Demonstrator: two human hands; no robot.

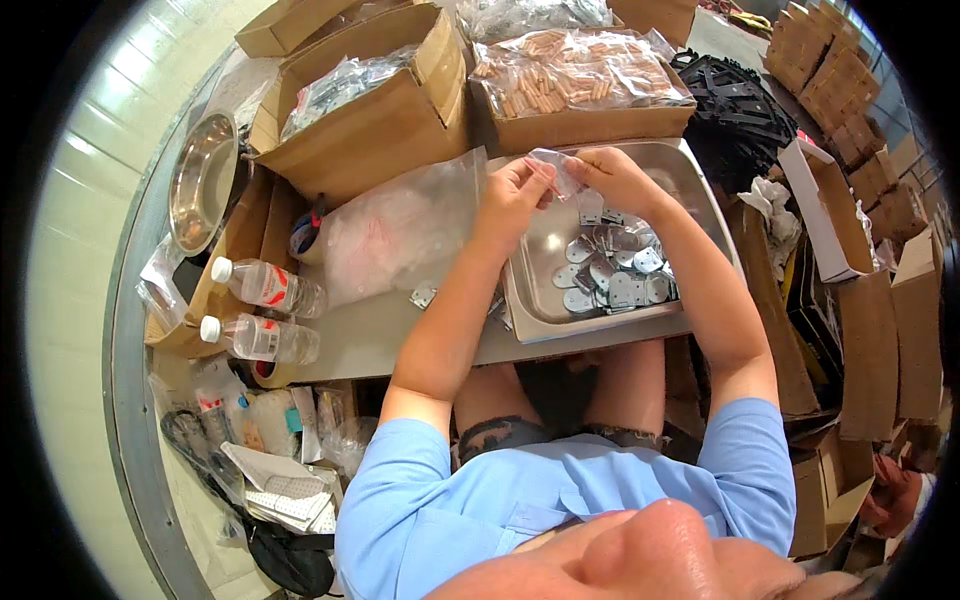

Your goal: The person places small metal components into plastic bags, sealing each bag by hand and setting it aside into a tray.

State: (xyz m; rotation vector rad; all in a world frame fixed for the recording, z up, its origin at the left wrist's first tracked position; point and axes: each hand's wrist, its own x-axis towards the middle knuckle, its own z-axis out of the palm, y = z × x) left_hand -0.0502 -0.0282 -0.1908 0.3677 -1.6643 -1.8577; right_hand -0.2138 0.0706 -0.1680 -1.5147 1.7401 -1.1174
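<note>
Between both hands, above the far left part of a steel tray (535,265), is a small clear plastic bag (566,182) with a reddish edge. My left hand (512,200) pinches its left side. My right hand (615,176) is closed on its right side, with some fingers hidden. Below my hands, the tray holds a pile of small silvery metal plates (610,275) with rounded ends and holes. To the left of my left hand lies a large clear bag (390,240) with reddish marks inside. A few metal pieces (423,297) lie on the table by my left forearm.
Behind the tray stands a cardboard box of bagged copper-coloured pins (575,75). Another box (370,120) holds bagged metal parts. Two plastic bottles (270,287) lie at left near a steel bowl (203,182). Black parts (735,115) and cardboard boxes (830,215) crowd the right.
</note>
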